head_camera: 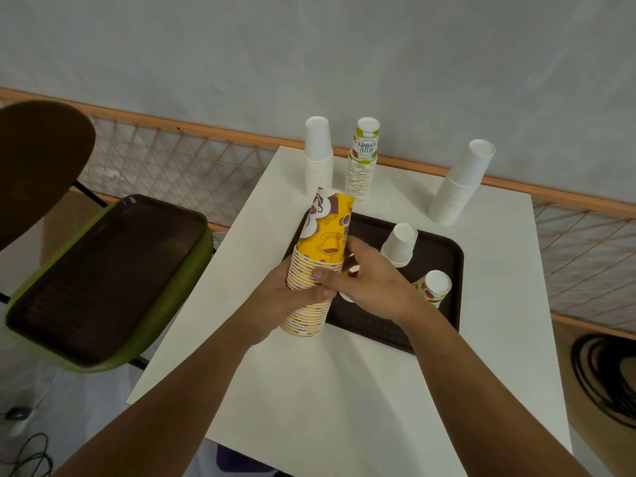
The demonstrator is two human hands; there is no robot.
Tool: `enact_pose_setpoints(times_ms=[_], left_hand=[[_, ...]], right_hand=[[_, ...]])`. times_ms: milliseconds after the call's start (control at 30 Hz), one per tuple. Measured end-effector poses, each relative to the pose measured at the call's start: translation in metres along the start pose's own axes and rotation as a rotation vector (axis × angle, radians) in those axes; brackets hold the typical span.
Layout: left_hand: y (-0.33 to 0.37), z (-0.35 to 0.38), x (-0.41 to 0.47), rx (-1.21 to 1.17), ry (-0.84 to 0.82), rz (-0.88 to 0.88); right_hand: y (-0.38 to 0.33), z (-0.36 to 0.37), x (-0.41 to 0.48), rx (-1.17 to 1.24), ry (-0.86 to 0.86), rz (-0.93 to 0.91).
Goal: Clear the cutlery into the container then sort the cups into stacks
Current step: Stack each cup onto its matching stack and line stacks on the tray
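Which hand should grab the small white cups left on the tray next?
Right hand, probably: it sits over the tray beside the white cups, while the left hand grips the yellow stack.

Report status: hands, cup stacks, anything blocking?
Left hand grips yellow stack; right hand steadies it. Loose cups remain on tray. Three stacks by wall. Nothing blocking.

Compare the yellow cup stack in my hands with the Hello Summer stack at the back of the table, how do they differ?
The yellow stack is gripped by the left hand, with the right hand at its side; the Hello Summer stack stands untouched on the table. The yellow stack leans; the Hello Summer stack stands nearly upright. The yellow stack shows brown coffee-cup drawings; the other is white with green and red marks. Both are nested, upside-down paper cups.
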State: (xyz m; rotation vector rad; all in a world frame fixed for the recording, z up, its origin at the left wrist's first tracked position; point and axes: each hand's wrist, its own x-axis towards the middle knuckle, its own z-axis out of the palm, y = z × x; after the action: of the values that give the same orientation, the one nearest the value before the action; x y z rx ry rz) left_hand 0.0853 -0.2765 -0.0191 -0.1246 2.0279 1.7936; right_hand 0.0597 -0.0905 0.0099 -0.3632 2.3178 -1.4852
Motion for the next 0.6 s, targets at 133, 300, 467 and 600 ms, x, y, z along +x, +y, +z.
enact_pose_setpoints(times_ms=[133, 300, 467, 600], left_hand=[[0.002, 0.0, 0.0, 0.03, 0.032, 0.038], [0.008, 0.003, 0.002, 0.084, 0.093, 0.083], [0.003, 0.0, 0.003, 0.088, 0.102, 0.136], [0.007, 0.007, 0.013, 0.157, 0.2, 0.163]], right_hand=[[0.0, 0.003, 0.002, 0.042, 0.031, 0.005], [-0.005, 0.007, 0.006, 0.039, 0.093, 0.011], [-0.007, 0.011, 0.011, 0.038, 0.127, 0.017], [-0.011, 0.011, 0.012, 0.03, 0.149, 0.0]])
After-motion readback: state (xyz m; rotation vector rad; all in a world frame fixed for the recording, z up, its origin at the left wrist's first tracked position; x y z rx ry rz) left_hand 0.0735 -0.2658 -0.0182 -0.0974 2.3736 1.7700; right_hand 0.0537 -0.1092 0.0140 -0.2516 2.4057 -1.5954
